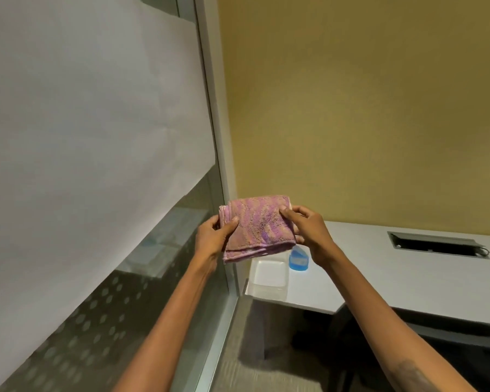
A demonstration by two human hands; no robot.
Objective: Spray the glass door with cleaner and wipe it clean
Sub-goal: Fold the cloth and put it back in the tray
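Note:
A folded pink cloth point(259, 227) is held up in front of me between both hands. My left hand point(214, 236) pinches its left edge and my right hand point(309, 230) grips its right edge. The glass door point(164, 261) fills the left of the view, with a large white paper sheet point(82, 137) covering its upper part and a dotted pattern on its lower part. A bottle of blue cleaner point(298, 260) stands on the desk just below the cloth; its top is hidden behind the cloth and my right hand.
A white desk point(365, 267) runs along the yellow wall point(365, 94) on the right, with a clear plastic container point(269, 274) at its left corner and a black cable slot point(436, 244). The door's metal frame point(222, 171) stands between glass and desk. Grey carpet lies below.

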